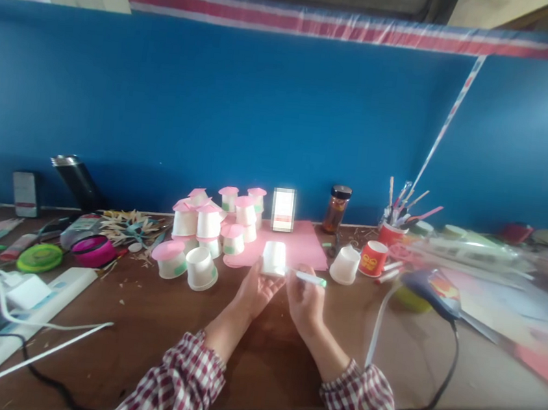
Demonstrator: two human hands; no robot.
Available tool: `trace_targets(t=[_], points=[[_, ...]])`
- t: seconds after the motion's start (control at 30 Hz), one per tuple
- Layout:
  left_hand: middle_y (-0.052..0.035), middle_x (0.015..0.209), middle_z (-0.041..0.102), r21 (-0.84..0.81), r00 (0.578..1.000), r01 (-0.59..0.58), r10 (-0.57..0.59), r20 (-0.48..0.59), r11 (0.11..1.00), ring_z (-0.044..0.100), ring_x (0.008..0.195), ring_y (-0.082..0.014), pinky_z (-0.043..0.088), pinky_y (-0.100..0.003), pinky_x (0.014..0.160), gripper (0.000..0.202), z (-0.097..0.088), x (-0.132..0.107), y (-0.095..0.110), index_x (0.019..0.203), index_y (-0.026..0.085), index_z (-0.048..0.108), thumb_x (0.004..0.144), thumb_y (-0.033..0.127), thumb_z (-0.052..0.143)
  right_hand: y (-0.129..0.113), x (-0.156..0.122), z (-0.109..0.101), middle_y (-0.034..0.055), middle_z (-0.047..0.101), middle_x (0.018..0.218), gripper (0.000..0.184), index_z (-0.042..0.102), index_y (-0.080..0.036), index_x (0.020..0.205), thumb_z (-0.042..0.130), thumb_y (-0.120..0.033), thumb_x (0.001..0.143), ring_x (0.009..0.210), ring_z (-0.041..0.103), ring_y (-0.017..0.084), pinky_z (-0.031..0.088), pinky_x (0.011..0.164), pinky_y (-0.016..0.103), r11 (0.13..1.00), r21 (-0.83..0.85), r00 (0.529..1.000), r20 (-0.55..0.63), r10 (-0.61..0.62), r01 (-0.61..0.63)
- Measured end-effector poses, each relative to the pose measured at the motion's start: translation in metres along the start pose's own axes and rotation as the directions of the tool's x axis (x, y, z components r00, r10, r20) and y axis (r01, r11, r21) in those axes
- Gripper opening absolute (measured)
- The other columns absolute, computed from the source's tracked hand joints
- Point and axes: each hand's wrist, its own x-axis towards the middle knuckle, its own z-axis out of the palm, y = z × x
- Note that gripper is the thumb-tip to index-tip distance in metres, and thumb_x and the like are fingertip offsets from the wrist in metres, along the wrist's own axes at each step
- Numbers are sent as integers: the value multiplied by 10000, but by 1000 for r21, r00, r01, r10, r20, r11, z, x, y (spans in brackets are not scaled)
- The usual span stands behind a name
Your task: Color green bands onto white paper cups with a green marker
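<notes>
My left hand (258, 289) is closed around the lower part of a white paper cup (274, 258), held above the table in front of me. Pinched in my right hand (306, 298) is a white marker pen (309, 278) with a green end, its other end pointing at the cup's right side. Whether the tip touches the cup I cannot tell. Behind the cup lies a sheet of pink paper (302, 244). To the left stand several upturned paper cups with pink paper tops (209, 221), and a bare white cup (201, 268) is in front of them.
Right of my hands are another white cup (345, 264), a red cup (373, 258), a brown-tinted bottle (337, 210) and a glue gun (434, 292) with its cord. A power strip (61, 300) with cables and a black flask (77, 181) are at left.
</notes>
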Motion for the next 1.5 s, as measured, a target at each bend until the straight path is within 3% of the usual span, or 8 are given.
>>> trace_targets(t=[0.1,0.23,0.43,0.8,0.97,1.23,1.4,1.5], points=[[-118,1093,667,-7,1000,10,-11,-15,1000,655,952,-211,554,-318,795,370,0,0,1,1126,160,579,840,395,576,-1,0,0,1,586,610,232,604,-159,808,472,-324,903,497,530,113,434,509,203,1000,17,1000,27,-12,11],[-114,1079,671,-14,1000,20,-20,1,1000,659,928,-216,553,-347,801,386,1,-1,1,1149,167,570,841,399,573,-1,1,-1,12,608,639,228,611,-154,821,475,-319,899,491,538,110,442,502,203,999,19,999,-33,38,-37],[-116,1050,679,50,1000,4,-5,21,999,663,873,-198,544,-327,815,371,4,-3,0,1156,162,573,856,380,558,-3,1,0,27,635,689,237,638,-156,850,469,-316,900,547,571,122,465,543,210,998,52,1000,10,-25,24],[-129,1061,677,12,1000,-13,13,4,1000,664,878,-209,555,-342,792,352,7,-5,1,1173,157,560,867,330,539,-2,1,-1,27,634,698,252,647,-158,820,458,-298,910,564,566,123,464,575,220,999,37,1000,-29,7,-6],[-132,1038,685,12,999,-31,31,12,999,671,892,-219,556,-344,797,363,9,-6,1,1195,148,546,887,334,499,-2,0,0,25,625,685,263,646,-161,809,449,-299,915,565,566,125,462,586,220,999,23,999,11,-47,47],[-124,1019,694,31,999,-38,37,16,999,671,877,-203,553,-331,810,330,7,-6,0,1156,139,571,884,317,508,-3,1,0,32,631,710,259,644,-156,834,454,-311,917,587,581,132,475,598,223,998,62,999,12,-31,30],[-132,1005,698,85,995,-51,44,88,995,666,901,-211,531,-349,869,330,8,-8,-1,1139,115,584,867,298,546,-2,0,0,35,635,708,270,641,-160,816,451,-323,918,590,591,134,479,599,226,997,74,1000,5,-1,1],[-138,1035,692,93,995,-70,64,75,993,662,928,-222,534,-360,871,325,7,-7,-1,1139,117,584,870,294,544,-2,0,0,30,627,682,281,639,-155,796,446,-317,919,566,581,125,470,587,219,998,64,1000,18,-4,3]])
